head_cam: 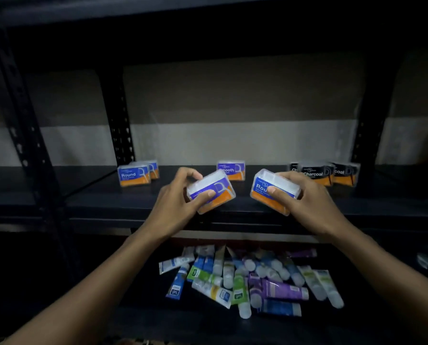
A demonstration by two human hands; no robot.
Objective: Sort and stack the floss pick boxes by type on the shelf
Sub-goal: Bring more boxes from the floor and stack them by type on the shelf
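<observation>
Each hand, left hand (175,195) and right hand (307,197), grips a blue-orange box.

Floss boxes (211,192) clear glossy plastic; shelf (83,195) matt dark metal; tubes (283,290) glossy plastic.

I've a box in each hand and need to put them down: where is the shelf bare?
The shelf is bare between the Round boxes and the Smooth box, and between that box and the Charcoal boxes. Its front strip is free too. Below it, the tubes lie in a crowded heap.
</observation>
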